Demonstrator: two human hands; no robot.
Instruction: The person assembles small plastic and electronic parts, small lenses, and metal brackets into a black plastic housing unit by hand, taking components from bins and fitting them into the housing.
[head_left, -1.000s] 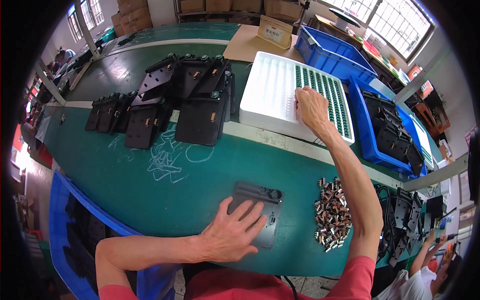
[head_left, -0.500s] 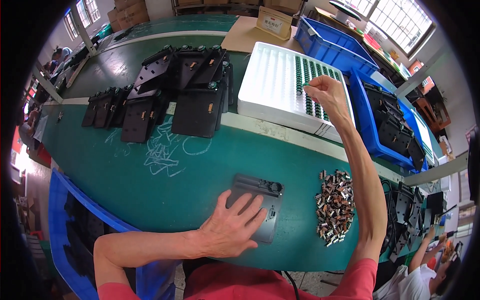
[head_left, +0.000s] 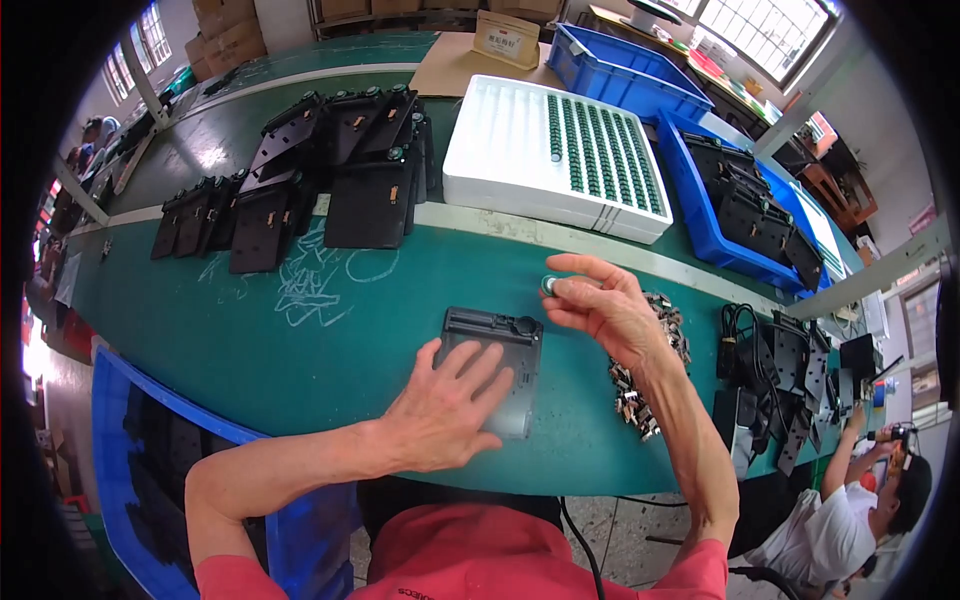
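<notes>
My left hand [head_left: 445,405] lies with fingers spread on a dark plastic housing [head_left: 490,322], which rests flat on the green bench and has a round recess at its top right. Above and to the right of that housing, my right hand [head_left: 605,305] pinches a small round component [head_left: 549,286], green with a pale face, between thumb and fingers. Farther back stands a white foam tray [head_left: 500,140] holding rows of similar green round components [head_left: 600,150]. Partly hidden behind my right hand and forearm is a pile of small slide switches [head_left: 630,400].
Black panels fitted with parts [head_left: 365,200] lean in stacks at the back left. A blue crate [head_left: 690,215] of black panels is at the right, another blue bin [head_left: 150,385] at the lower left. Cables [head_left: 735,325] lie on the right; a co-worker [head_left: 830,530] sits there.
My right hand has come back from the foam tray toward the housing, bringing the round component. My left hand stays on the housing. The whole view has shifted a little.
</notes>
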